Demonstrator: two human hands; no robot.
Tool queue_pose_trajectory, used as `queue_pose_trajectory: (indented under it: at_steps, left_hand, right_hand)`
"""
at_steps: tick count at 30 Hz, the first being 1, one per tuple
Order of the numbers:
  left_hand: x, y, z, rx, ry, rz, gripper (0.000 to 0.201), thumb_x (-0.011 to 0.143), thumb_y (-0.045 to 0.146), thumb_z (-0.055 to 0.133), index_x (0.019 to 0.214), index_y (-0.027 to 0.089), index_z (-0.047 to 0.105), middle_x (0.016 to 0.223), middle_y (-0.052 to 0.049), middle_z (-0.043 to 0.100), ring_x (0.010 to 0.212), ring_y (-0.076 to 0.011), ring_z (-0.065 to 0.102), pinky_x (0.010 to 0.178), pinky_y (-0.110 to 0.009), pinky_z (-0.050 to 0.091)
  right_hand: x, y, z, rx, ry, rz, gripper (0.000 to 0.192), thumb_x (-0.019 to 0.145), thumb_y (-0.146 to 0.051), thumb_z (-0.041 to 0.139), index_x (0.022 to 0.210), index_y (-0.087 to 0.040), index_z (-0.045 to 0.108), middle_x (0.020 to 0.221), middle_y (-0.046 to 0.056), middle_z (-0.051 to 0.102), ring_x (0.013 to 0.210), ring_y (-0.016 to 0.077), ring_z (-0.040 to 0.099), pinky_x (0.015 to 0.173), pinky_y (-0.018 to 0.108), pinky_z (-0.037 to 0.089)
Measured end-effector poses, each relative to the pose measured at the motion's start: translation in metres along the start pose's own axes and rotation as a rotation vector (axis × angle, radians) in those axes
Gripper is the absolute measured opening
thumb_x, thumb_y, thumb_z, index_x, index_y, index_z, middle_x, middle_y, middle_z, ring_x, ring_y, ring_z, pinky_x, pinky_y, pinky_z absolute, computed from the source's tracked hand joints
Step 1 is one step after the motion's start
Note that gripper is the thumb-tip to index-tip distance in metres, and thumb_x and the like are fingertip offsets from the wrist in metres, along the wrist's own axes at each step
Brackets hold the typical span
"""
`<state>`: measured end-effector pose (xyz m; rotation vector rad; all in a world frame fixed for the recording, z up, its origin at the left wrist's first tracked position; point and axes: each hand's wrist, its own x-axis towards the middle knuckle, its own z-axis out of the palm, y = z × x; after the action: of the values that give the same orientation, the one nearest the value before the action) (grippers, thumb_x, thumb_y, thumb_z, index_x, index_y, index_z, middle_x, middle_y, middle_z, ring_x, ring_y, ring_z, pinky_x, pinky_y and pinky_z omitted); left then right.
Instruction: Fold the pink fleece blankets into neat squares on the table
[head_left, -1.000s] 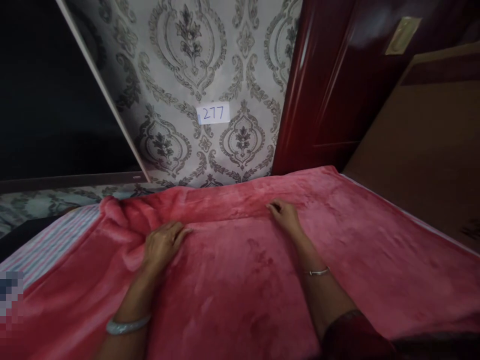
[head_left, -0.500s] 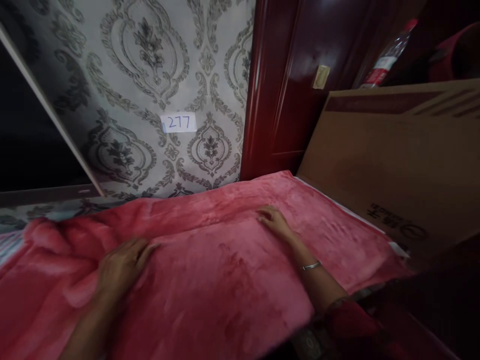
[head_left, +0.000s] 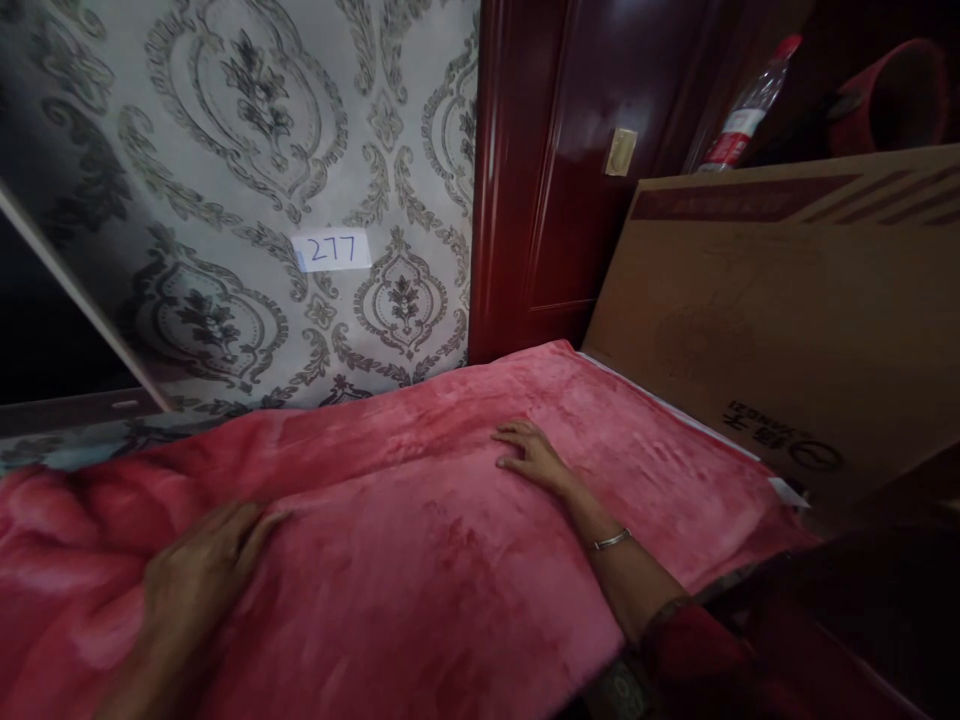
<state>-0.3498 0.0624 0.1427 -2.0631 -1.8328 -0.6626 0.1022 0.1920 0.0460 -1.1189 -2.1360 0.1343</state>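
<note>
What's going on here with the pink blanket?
A person has both hands flat on a pink blanket spread over a bed. The left hand presses near a bunched-up part on the left; the right hand rests palm down near the fold by the far edge. A cardboard box leans at the right, and a paper label reading 277 is on the wallpaper.

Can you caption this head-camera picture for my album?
Left hand and right hand press flat on a pink blanket below patterned wallpaper.
</note>
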Motion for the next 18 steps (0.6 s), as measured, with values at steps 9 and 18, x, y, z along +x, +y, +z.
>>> queue_pose_trajectory:
  at_steps: [9,18]
  left_hand:
    - [-0.003,-0.003,0.005,0.018,-0.01,-0.007,0.041,0.091,0.047,0.036,0.087,0.023,0.069,0.092,-0.007,0.073,0.09,-0.027,0.067,0.075,-0.037,0.051]
    - [-0.002,0.0,0.0,0.016,0.01,-0.045,0.044,0.09,0.05,0.03,0.075,0.023,0.061,0.081,-0.006,0.067,0.082,-0.0235,0.065,0.067,-0.032,0.046]
  right_hand:
    - [0.008,-0.018,0.006,-0.057,0.111,-0.044,0.019,0.093,-0.025,0.058,0.078,-0.019,0.067,0.081,0.006,0.067,0.079,0.0203,0.058,0.077,0.035,0.045]
    - [0.002,-0.03,-0.001,-0.106,0.259,0.044,0.028,0.1,-0.029,0.041,0.078,-0.021,0.057,0.078,0.006,0.06,0.075,0.0214,0.054,0.071,0.033,0.044]
